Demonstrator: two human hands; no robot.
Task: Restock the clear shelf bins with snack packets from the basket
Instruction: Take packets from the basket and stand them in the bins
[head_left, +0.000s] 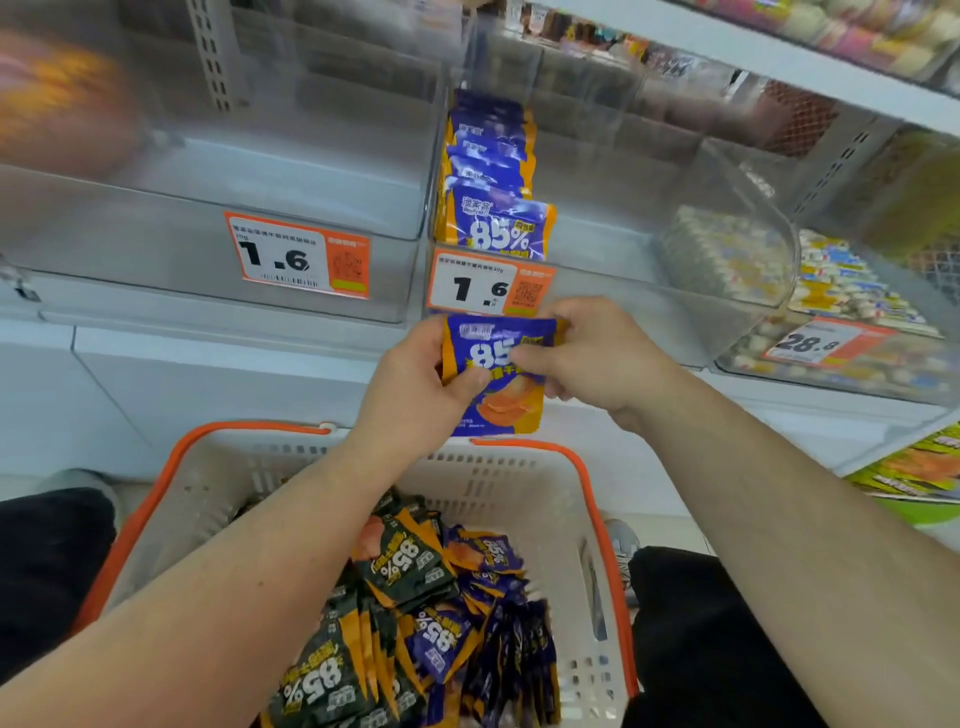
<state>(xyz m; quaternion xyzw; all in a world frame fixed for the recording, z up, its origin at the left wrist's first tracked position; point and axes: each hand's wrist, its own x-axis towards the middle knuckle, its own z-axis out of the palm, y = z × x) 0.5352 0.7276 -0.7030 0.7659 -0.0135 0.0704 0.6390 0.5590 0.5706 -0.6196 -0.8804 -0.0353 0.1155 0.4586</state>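
Basket (576, 499), grey with orange rim, sits nearest, between the person's knees. Loose packets (415, 618) lie heaped in it, some purple, some dark green. Above the basket, both hands grip one purple packet (498, 374), held upright. Left hand (415, 384) pinches its left edge, thumb across the front. Right hand (592, 358) pinches its upper right corner. Held packet is just below the middle bin (623, 291), in front of a price tag (488, 288) reading 1.6. Row of matching packets (491, 176) stands along that bin's left side. Left bin (208, 197) carries a second tag (298, 254).
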